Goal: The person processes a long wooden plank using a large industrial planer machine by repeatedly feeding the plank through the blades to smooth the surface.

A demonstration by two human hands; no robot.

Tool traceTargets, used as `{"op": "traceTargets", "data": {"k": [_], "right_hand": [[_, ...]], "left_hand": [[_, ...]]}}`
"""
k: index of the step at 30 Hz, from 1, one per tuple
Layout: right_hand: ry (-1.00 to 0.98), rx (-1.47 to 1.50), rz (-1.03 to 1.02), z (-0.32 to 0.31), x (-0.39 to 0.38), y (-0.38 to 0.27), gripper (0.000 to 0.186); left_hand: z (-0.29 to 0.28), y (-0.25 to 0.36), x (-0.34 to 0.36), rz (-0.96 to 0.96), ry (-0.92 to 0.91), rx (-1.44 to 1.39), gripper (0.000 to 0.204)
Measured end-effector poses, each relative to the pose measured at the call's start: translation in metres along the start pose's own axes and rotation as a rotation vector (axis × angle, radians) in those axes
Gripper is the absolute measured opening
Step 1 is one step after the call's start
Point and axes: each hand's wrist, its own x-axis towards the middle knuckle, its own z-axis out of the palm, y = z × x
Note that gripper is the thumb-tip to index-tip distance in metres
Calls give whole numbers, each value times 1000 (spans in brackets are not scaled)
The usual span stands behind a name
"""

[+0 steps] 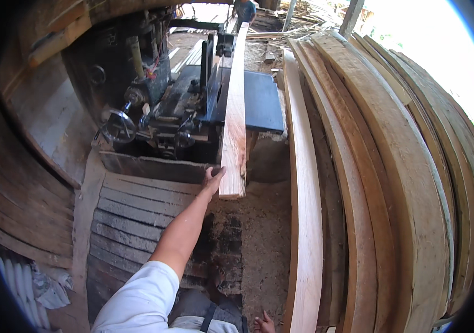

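A long pale board [233,133] runs from near me across the dark machine table [264,105], beside an upright fence and saw fittings [209,83]. My left hand [213,177] grips the left edge of this board at its near end. Low at the bottom edge, my right hand [264,323] hangs with fingers apart and nothing visible in it, left of another pale board [306,233]. At the far end of the held board a person [243,11] stands, mostly cut off by the frame.
Several thick planks [392,183] stand in a row along the right. Machine handwheels [119,125] are at left, above slatted boards [137,211] dusted with sawdust. Wooden panels [37,183] line the far left. Scrap wood [281,33] lies behind the machine, near a post [350,16].
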Motion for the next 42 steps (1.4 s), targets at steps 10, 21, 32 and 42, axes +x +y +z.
{"op": "traceTargets", "data": {"k": [10,21,32,42], "right_hand": [[-273,242,37,88,-119,-133,66],[-207,-234,-312,70,-376,107,46],[-256,-378,-156,-77,-633,325,76],[-261,-85,-125,-132,-772,517,69]], "left_hand": [[-18,-258,-428,-11,-27,101,79],[-93,-431,-850,-244,-100,-433,56],[-98,-568,-1213,-598,-352,-691,61],[-161,-673,-1524,-359,-176,-588,56]]}}
